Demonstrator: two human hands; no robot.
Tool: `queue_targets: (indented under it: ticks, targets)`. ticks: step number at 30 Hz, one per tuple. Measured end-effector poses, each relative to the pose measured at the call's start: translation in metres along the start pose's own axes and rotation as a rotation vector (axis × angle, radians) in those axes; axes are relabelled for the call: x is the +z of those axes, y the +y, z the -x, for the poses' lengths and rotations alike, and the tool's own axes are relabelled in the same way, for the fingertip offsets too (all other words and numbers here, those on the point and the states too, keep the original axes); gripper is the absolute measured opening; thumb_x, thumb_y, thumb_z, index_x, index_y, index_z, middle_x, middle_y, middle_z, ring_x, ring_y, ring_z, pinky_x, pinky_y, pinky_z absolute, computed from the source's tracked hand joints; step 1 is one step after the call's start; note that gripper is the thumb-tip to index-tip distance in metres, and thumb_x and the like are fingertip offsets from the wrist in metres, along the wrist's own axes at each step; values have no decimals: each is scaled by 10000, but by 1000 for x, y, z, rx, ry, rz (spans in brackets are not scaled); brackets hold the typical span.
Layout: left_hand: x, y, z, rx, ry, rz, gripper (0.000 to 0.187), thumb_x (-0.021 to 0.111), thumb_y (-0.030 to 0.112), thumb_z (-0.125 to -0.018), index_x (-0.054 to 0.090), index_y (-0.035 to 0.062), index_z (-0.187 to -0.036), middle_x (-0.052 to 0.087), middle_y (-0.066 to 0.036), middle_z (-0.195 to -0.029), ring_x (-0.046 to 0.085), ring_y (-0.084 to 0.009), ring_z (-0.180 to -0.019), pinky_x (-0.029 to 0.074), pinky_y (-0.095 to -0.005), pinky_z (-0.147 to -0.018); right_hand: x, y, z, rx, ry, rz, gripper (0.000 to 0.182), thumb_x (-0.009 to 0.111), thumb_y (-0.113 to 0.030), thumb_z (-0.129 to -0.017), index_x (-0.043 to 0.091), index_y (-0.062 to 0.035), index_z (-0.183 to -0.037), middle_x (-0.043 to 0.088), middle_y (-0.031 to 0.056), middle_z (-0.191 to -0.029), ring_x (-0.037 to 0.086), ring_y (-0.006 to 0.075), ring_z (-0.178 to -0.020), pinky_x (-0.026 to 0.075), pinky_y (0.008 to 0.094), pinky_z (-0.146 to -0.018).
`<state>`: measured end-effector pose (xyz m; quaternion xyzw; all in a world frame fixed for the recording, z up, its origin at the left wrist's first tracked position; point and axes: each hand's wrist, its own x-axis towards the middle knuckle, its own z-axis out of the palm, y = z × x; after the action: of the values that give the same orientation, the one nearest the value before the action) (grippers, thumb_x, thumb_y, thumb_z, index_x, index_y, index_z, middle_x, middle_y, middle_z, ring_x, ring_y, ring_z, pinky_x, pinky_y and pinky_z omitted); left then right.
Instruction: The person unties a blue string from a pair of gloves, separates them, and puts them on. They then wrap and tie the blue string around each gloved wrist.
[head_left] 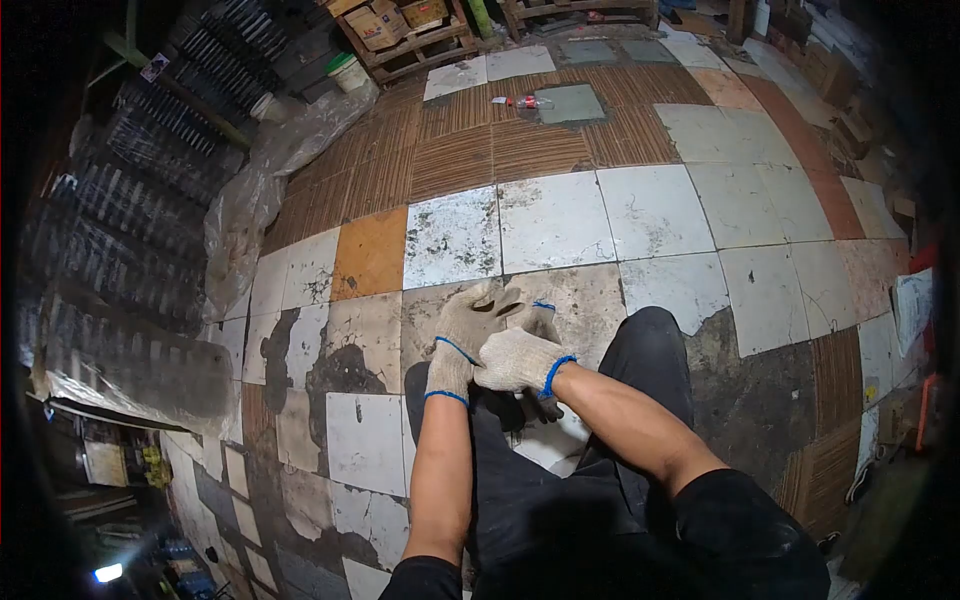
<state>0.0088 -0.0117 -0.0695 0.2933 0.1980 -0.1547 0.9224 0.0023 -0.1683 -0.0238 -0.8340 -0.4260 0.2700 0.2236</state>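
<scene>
Both my hands wear white knit gloves with blue cuffs and meet in front of me, above my knees in black trousers (560,500). My left hand (462,335) points up and away with its fingers loosely apart and holds nothing. My right hand (515,360) lies across it from the right, with its fingers closed on the left glove near the palm. A bit of blue-edged glove cloth (543,308) sticks up just behind the right hand; I cannot tell which glove it belongs to.
The floor is worn, mismatched tiles (555,220). Dark stacked racks and crumpled plastic sheeting (250,200) line the left side. Wooden pallets with boxes (400,30) stand at the far end. A small plastic bottle (520,101) lies on the floor farther off.
</scene>
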Motion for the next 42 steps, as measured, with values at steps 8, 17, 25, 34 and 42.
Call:
queue_targets:
  ticks: [8, 17, 25, 34, 42]
  targets:
    - [-4, 29, 1, -129, 105, 31, 675, 540, 514, -1031, 502, 17, -1486, 430, -280, -1640, 405, -528, -1487, 386, -683, -1164, 2, 14, -17, -93, 186, -76, 612, 542, -482, -926, 773, 82, -879, 707, 356, -860, 737, 506, -860, 574, 575, -866]
    - [-2, 26, 6, 175, 77, 65, 422, 658, 251, -953, 663, -6, -1287, 564, -232, -1491, 523, -459, -1344, 474, -724, -1070, -15, -14, -11, -162, 145, -34, 512, 550, -368, -913, 756, 91, -819, 682, 360, -802, 727, 512, -811, 580, 577, -826]
    - [34, 33, 9, 211, -23, 167, 436, 657, 181, -895, 637, -45, -1267, 639, -269, -1262, 622, -483, -1110, 547, -724, -964, -12, -17, -18, -152, 238, -14, 517, 571, -369, -940, 738, 89, -769, 668, 345, -735, 717, 500, -726, 566, 591, -755]
    - [11, 31, -5, 378, 785, -1874, 427, 622, 386, -994, 654, -27, -1100, 755, -281, -1002, 730, -376, -1035, 547, -505, -931, -25, -13, -33, 156, 670, 140, 639, 765, -300, -771, 587, -76, -1342, 663, 235, -1253, 596, 426, -1232, 408, 507, -1011]
    - [46, -2, -10, 313, 378, -1007, 438, 607, 368, -1034, 597, 17, -1297, 705, -235, -1175, 707, -348, -1003, 567, -479, -894, -40, -15, -37, -164, 1199, -901, 388, 605, 62, -708, 800, -44, -1026, 777, 161, -1069, 736, 336, -1043, 539, 484, -1064]
